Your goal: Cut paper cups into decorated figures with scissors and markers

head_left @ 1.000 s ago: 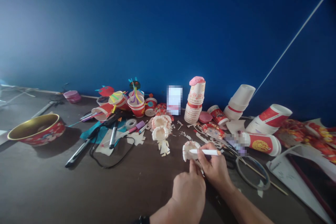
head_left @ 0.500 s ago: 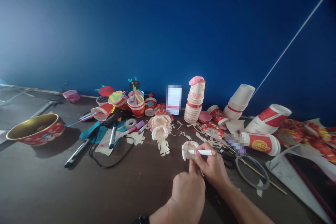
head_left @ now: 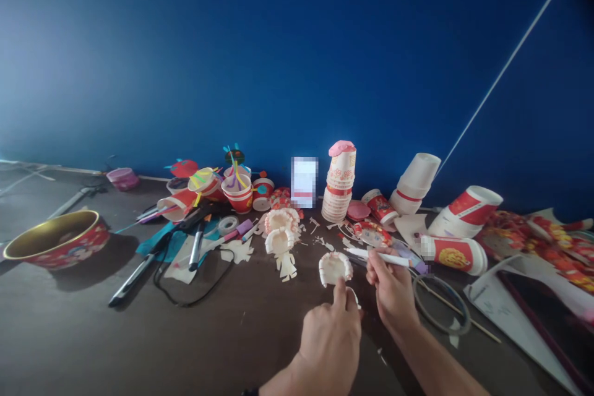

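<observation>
My left hand (head_left: 330, 337) rests on the dark table, fingers curled, with one finger stretched out onto the lower edge of a small white cut-paper cup piece (head_left: 335, 267). My right hand (head_left: 392, 289) sits just right of that piece and pinches a white pen (head_left: 377, 255), which lies nearly level with its tip pointing left, above and to the right of the paper piece. A similar white paper figure (head_left: 281, 247) stands a little to the left.
A stack of paper cups (head_left: 340, 184), toppled red and white cups (head_left: 452, 253), decorated cups (head_left: 237, 189), markers (head_left: 196, 247), a black cable, a tape roll (head_left: 227, 224), scissors, a wire ring (head_left: 440, 303) and a gold and red bowl (head_left: 55, 240) crowd the table against a blue wall.
My right hand has lifted the pen off the paper piece and drawn it to the right. My left hand keeps its finger on the piece. The view has tipped up slightly.
</observation>
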### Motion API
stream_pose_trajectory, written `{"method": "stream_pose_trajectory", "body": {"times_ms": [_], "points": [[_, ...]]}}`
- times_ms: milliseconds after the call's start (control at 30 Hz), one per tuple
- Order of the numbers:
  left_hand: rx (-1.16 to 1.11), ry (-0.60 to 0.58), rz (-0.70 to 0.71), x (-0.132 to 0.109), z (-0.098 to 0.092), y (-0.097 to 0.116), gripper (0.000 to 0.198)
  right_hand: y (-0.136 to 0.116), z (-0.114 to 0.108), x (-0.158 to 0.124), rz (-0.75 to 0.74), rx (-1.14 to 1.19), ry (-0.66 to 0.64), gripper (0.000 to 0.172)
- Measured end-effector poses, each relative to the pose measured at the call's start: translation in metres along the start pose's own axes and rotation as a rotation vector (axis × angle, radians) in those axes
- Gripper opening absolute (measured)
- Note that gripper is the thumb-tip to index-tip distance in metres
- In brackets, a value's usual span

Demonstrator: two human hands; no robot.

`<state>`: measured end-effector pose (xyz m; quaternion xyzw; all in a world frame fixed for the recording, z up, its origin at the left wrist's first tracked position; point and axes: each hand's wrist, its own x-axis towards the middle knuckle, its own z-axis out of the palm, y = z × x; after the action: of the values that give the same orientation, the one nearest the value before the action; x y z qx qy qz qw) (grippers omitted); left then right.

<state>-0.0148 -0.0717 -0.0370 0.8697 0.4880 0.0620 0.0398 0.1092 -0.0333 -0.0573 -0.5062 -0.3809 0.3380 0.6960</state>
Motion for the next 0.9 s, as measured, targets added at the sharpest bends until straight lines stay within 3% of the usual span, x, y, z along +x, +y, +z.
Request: {"method": "stream_pose_trajectory", "body": {"times_ms": [100,233,367,533,700,900], "points": [[-0.125,0.068,0.053,-0.003,-0.002,0.001,0.033,0.001,-0.001,0.000,0.056,0.123,0.001,0.019],[-0.341,0.254,0.089,-0.003,-0.009,-0.010,0.032,-0.002,-0.002,-0.002,0.081,0.175,-0.016,0.013],[-0.602,0.390,-0.071,0.008,-0.021,-0.038,0.021,-0.002,-0.003,0.000,0.114,0.206,0.004,0.013],[-0.771,0.513,-0.269,0.024,-0.025,-0.066,0.015,0.001,-0.003,0.002,0.119,0.251,0.036,0.008],[-0.843,0.534,-0.302,0.031,-0.019,-0.070,0.013,0.003,-0.002,0.002,0.128,0.301,0.047,0.013],[-1.156,0.355,-0.291,0.039,-0.009,-0.070,0.022,0.002,-0.001,0.001,0.139,0.349,0.025,0.020]]}}
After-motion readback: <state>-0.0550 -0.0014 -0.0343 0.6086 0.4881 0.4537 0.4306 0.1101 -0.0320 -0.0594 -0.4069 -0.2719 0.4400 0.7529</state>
